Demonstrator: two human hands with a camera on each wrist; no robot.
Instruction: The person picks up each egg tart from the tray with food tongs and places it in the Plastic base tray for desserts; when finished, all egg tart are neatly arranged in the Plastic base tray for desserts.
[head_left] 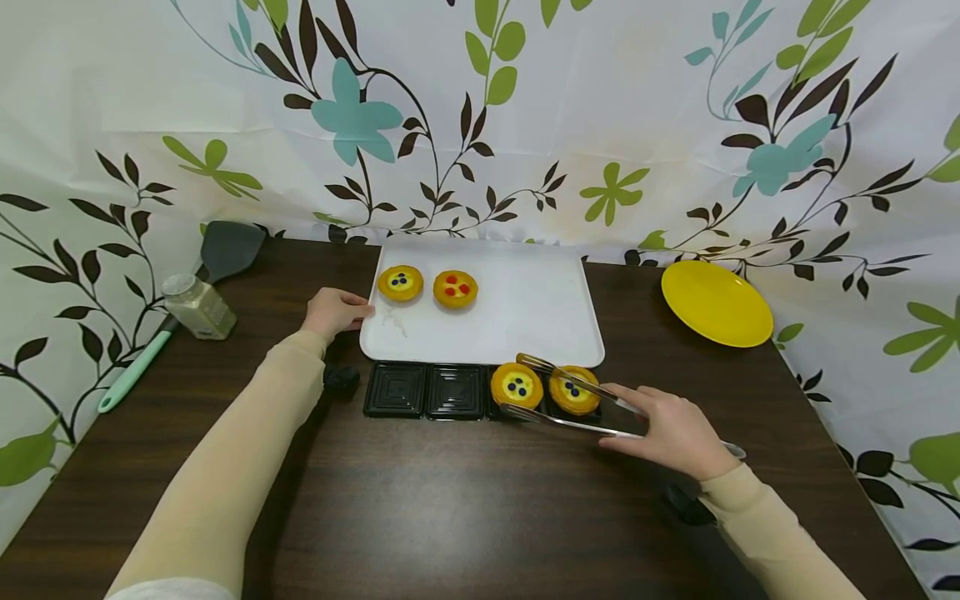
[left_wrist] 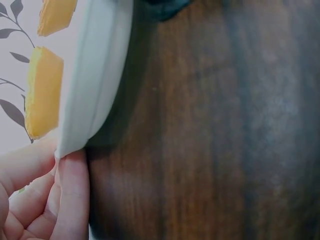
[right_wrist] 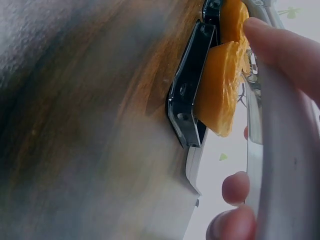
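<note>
My left hand [head_left: 334,312] pinches the left rim of a white tray [head_left: 525,300], thumb above and fingers below in the left wrist view. On the tray sit a tart with blue dots [head_left: 401,283] and one with red pieces [head_left: 455,289]. In my right hand [head_left: 672,432] is a pair of metal tongs [head_left: 577,424]. Their spread arms pass over and in front of the rightmost blue-dotted tart [head_left: 574,391], tips near another blue-dotted tart [head_left: 517,386]. Both these tarts sit in a black sectioned plastic tray [head_left: 395,389], whose two left sections hold nothing.
A yellow plate [head_left: 717,302] stands at the back right by the patterned cloth backdrop. To the left are a seasoning jar [head_left: 198,307] and a spatula [head_left: 231,250] with a mint handle. The black tray lies along the white tray's front edge on the dark wooden table [head_left: 450,500].
</note>
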